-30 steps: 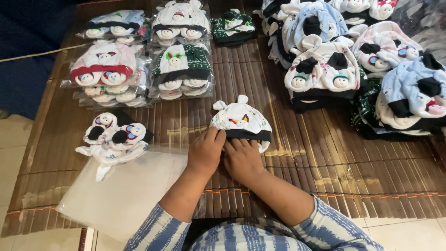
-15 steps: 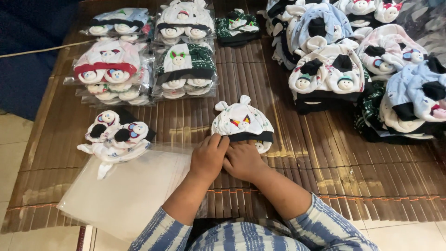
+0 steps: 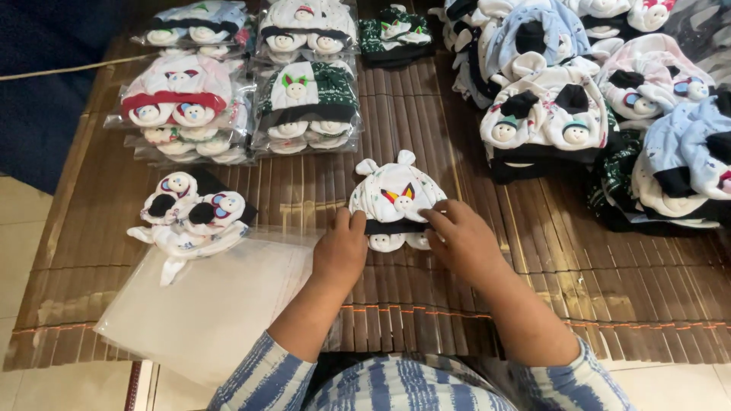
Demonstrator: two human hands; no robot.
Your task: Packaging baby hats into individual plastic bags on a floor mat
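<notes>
Both hands rest flat, fingers loosely spread: left hand and right hand press the near edge of the white baby hat set, mid-mat; soft, light, floppy cloth, probably best pinched at the dark band

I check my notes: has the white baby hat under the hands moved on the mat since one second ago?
No. The white baby hat keeps its place below the bagged green set; both hands rest at its lower edge.

Home packing spot: bagged baby-hat sets, bamboo mat
</notes>
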